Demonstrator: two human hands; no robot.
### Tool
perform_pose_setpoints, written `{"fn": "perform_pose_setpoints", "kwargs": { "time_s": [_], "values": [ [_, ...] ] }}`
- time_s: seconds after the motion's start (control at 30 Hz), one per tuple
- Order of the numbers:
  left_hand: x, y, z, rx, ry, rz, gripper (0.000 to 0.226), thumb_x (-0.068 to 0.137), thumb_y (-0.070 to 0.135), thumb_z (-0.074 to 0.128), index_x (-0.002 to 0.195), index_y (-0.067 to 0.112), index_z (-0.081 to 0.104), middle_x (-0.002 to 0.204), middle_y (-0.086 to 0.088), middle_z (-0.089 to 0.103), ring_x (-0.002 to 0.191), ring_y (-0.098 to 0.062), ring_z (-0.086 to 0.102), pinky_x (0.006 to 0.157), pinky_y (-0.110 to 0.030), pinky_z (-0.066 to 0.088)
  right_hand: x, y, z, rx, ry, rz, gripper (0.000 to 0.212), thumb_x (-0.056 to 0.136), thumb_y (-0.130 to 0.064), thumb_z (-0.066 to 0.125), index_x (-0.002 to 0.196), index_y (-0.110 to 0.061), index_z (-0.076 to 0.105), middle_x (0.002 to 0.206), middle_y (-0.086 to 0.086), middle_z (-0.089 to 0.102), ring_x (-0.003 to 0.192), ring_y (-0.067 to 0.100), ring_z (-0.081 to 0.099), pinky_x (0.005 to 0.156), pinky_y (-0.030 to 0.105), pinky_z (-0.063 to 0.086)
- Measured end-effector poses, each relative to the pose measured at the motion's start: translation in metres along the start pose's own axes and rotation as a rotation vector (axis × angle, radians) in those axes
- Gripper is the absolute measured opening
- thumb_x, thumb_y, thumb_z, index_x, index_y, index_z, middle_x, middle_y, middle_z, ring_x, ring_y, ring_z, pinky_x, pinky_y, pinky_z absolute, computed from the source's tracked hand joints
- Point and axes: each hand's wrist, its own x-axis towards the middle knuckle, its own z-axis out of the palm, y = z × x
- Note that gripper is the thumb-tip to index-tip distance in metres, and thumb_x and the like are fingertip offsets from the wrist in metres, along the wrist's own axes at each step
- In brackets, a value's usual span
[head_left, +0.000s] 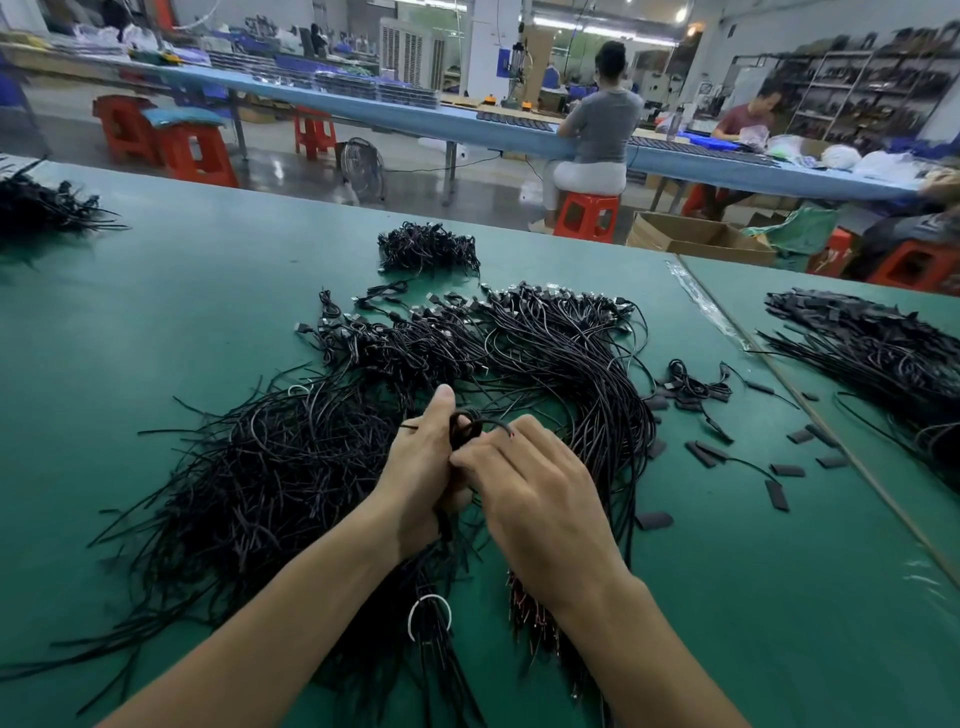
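Now | left hand (418, 470) grips coiled cable (462, 427), fingers curled | right hand (537, 499) pinches its loop

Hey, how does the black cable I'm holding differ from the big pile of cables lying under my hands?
The held cable is one piece; the big pile is many strands. The held cable is bent into a small loop, gripped by the left hand and pinched by the right hand; the big pile's strands lie long and fanned out on the green table. Both are thin and black.
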Motion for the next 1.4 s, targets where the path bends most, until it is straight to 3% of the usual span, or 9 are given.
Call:
{"fn": "perform_pose_setpoints", "kwargs": {
  "time_s": [0.2, 0.37, 0.57, 0.7, 0.77, 0.87, 1.03, 1.23, 1.4],
  "values": [
    [0.000, -0.007, -0.014, 0.123, -0.244, -0.276, 0.025, 0.105, 0.023, 0.042, 0.085, 0.016, 0.056, 0.072, -0.002, 0.040, 0.059, -0.009, 0.035, 0.039, -0.016, 0.028, 0.013, 0.003, -0.010, -0.002, -0.164, -0.185, 0.017, 0.074, 0.002, 0.069, 0.086, -0.008, 0.072, 0.086, 0.002, 0.067, 0.083, 0.020, 0.059, 0.072, 0.031, 0.050],
    [-0.006, -0.004, -0.016, -0.032, -0.376, -0.534, 0.027, 0.084, 0.019, 0.051, 0.060, 0.018, 0.037, 0.047, 0.004, 0.029, 0.033, -0.002, 0.027, 0.032, -0.012, 0.013, 0.023, 0.008, -0.018, 0.057, -0.332, -0.207, 0.010, 0.083, -0.004, 0.064, 0.087, -0.012, 0.068, 0.090, -0.003, 0.065, 0.089, 0.019, 0.056, 0.078, 0.031, 0.045],
    [0.001, 0.001, -0.012, -0.001, -0.408, -0.561, 0.067, 0.101, 0.056, 0.030, 0.043, 0.024, 0.032, 0.040, 0.008, 0.024, 0.031, -0.003, 0.021, 0.029, -0.011, 0.014, 0.023, 0.015, -0.020, 0.195, -0.353, 0.016, 0.005, 0.096, -0.013, 0.059, 0.095, -0.014, 0.064, 0.099, -0.003, 0.060, 0.096, 0.018, 0.052, 0.082, 0.034, 0.048],
    [-0.001, 0.002, -0.011, -0.136, -0.503, -0.466, 0.071, 0.067, 0.090, 0.046, 0.049, 0.022, 0.037, 0.045, 0.008, 0.022, 0.034, -0.004, 0.021, 0.033, -0.010, 0.017, 0.020, 0.018, -0.017, 0.229, -0.371, 0.107, 0.009, 0.099, -0.018, 0.056, 0.099, -0.013, 0.063, 0.101, -0.002, 0.058, 0.097, 0.016, 0.052, 0.081, 0.036, 0.050],
    [-0.006, 0.003, -0.011, -0.093, -0.576, -0.407, 0.068, 0.051, 0.083, 0.073, 0.052, 0.023, 0.043, 0.049, 0.009, 0.025, 0.037, -0.003, 0.022, 0.031, -0.011, 0.018, 0.019, 0.021, -0.018, 0.255, -0.381, 0.170, 0.010, 0.099, -0.018, 0.054, 0.099, -0.013, 0.063, 0.100, -0.002, 0.057, 0.095, 0.015, 0.051, 0.082, 0.037, 0.050],
    [-0.010, 0.002, -0.013, 0.028, -0.668, -0.327, 0.048, 0.043, 0.043, 0.099, 0.068, 0.022, 0.064, 0.055, 0.010, 0.036, 0.042, 0.001, 0.028, 0.030, -0.009, 0.022, 0.020, 0.027, -0.023, 0.391, -0.419, 0.301, 0.009, 0.096, -0.017, 0.056, 0.095, -0.015, 0.065, 0.097, -0.004, 0.058, 0.093, 0.012, 0.053, 0.084, 0.034, 0.048],
    [-0.007, 0.001, -0.012, 0.279, -0.661, -0.301, 0.027, 0.067, -0.004, 0.061, 0.058, 0.021, 0.062, 0.051, 0.006, 0.042, 0.041, -0.001, 0.029, 0.030, -0.011, 0.021, 0.025, 0.022, -0.034, 0.321, -0.510, 0.247, 0.011, 0.096, -0.026, 0.059, 0.094, -0.025, 0.069, 0.100, -0.011, 0.062, 0.095, 0.012, 0.058, 0.085, 0.038, 0.050],
    [-0.006, 0.006, -0.014, 0.324, -0.743, -0.344, 0.037, 0.074, -0.006, 0.054, 0.055, 0.023, 0.065, 0.051, 0.011, 0.049, 0.040, 0.003, 0.031, 0.031, -0.010, 0.019, 0.026, 0.018, -0.041, 0.220, -0.505, 0.045, 0.017, 0.098, -0.023, 0.054, 0.101, -0.021, 0.070, 0.123, -0.017, 0.061, 0.102, 0.012, 0.061, 0.080, 0.039, 0.052],
    [-0.007, 0.004, -0.017, 0.333, -0.753, -0.378, 0.036, 0.076, -0.006, 0.057, 0.054, 0.021, 0.066, 0.051, 0.011, 0.050, 0.040, 0.002, 0.032, 0.031, -0.009, 0.020, 0.025, 0.019, -0.038, 0.232, -0.528, -0.010, 0.014, 0.098, -0.022, 0.055, 0.104, -0.021, 0.068, 0.108, -0.010, 0.063, 0.097, 0.015, 0.060, 0.075, 0.043, 0.053]
  ]
}}
